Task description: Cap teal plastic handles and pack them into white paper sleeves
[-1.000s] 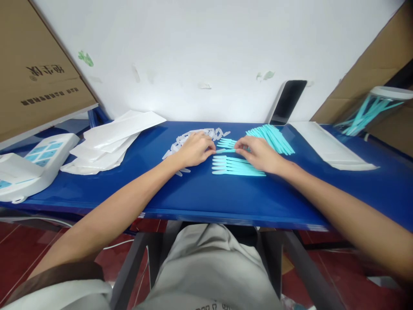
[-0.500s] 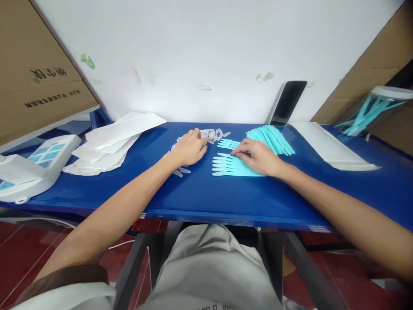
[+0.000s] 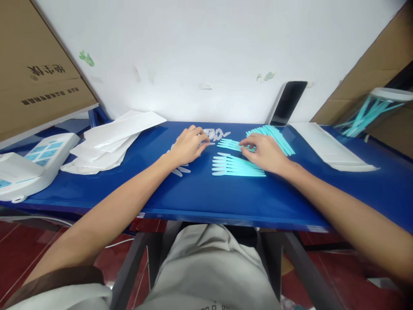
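Note:
My left hand (image 3: 189, 145) rests on a heap of small clear plastic caps (image 3: 215, 134) on the blue table (image 3: 206, 191), its fingertips pinched on one clear cap. My right hand (image 3: 263, 152) lies just right of it, fingers bent onto the far row of turquoise plastic sticks (image 3: 228, 144). A nearer row of the same turquoise sticks (image 3: 234, 167) lies side by side under my right palm. A loose pile of turquoise sticks (image 3: 272, 137) sits behind my right hand.
White paper sleeves (image 3: 108, 142) lie in a stack at the left, more white sheets (image 3: 329, 148) at the right. A white device with blue buttons (image 3: 35, 161) sits far left. A dark phone (image 3: 287, 102) leans on the wall. A clear jar of turquoise sticks (image 3: 376, 110) stands far right beside cardboard boxes.
My left hand drew back from the sticks to the clear caps and pinched one. My right hand put its stick down and shifted up to the far row.

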The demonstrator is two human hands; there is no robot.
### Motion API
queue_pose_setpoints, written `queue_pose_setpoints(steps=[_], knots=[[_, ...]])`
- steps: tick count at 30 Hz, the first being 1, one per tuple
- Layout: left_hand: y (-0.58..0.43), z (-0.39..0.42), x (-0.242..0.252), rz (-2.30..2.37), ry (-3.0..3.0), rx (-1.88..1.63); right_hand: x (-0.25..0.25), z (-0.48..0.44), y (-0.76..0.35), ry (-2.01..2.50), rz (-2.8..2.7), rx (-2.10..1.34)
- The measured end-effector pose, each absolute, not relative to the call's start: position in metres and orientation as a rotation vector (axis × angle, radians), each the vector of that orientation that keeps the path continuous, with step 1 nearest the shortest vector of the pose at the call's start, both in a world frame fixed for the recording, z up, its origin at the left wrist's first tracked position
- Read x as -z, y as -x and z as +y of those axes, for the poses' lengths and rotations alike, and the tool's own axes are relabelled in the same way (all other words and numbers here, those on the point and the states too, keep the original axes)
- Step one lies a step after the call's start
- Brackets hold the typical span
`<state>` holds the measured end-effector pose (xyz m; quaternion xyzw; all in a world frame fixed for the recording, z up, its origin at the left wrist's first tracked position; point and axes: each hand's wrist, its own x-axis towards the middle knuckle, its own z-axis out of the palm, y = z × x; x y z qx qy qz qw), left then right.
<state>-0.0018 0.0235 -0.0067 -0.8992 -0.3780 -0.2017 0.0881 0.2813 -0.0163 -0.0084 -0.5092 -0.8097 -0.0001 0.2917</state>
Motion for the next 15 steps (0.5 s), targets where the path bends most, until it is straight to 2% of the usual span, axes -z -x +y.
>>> queue_pose_setpoints(steps=[4, 15], knots=[[0.000, 0.019, 0.004, -1.068, 2.662, 0.767, 0.002, -0.019, -0.284, 1.305, -2.334, -0.080], [-0.002, 0.018, 0.008, -1.040, 2.690, 0.812, 0.013, -0.011, -0.284, 1.167, -2.471, -0.167]])
